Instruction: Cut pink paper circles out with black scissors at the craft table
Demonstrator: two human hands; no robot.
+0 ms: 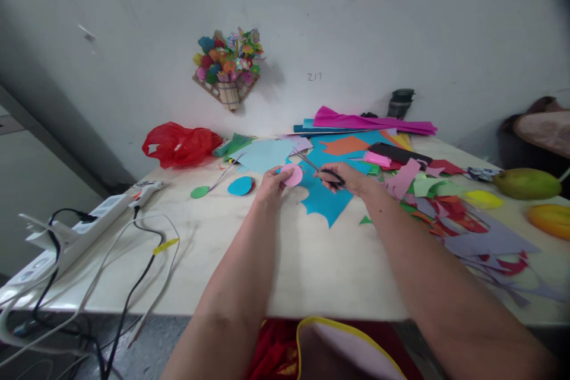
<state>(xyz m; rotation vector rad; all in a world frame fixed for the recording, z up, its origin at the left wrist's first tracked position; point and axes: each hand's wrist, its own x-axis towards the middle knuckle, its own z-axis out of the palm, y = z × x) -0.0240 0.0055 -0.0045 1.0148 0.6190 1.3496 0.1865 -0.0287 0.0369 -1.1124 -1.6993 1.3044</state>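
Note:
A round pink paper disc [293, 176] is pinched in my left hand [272, 183], thumb on top, above the middle of the table. Just to its right, my right hand [339, 178] is closed around the black handles of scissors [332, 178], whose blades point up and left, near the disc's edge. Under and behind them lies a large blue paper sheet [329, 205] with scalloped cutouts along its lower edge. To the left of my left hand rest a blue paper circle [239, 186], with a bit of red showing beneath it, and a green paper circle [200, 192].
A red plastic bag [180, 143] lies at the back left. A power strip [89, 231] with trailing cables [146, 237] takes up the left edge. Paper scraps [445, 208], a black phone [399, 155] and a green mango-like fruit [526, 183] are on the right.

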